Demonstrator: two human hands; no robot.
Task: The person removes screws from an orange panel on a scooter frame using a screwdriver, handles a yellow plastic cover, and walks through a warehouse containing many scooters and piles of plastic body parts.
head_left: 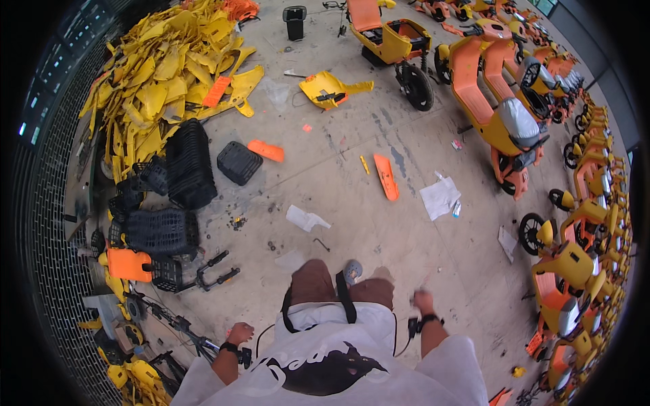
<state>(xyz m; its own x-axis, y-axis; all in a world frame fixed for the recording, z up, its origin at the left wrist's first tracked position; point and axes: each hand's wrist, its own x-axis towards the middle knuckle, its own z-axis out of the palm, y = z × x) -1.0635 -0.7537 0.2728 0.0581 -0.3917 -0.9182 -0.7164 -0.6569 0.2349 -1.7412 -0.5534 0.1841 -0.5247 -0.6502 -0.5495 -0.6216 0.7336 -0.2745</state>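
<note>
My left hand hangs low beside my body, its fingers loosely apart, holding nothing. Nearest to it is a dark bicycle-like frame with handlebars on the floor. On the other side my right hand is held out over bare floor, touching nothing; it is smeared and its fingers cannot be made out. Each wrist wears a black band with a small device. Ahead of my feet lie a bent dark rod, a white sheet and an orange panel.
A tall heap of yellow panels fills the far left, with black baskets before it. Orange-and-yellow scooters line the right side. A partly stripped scooter and a black bin stand far ahead.
</note>
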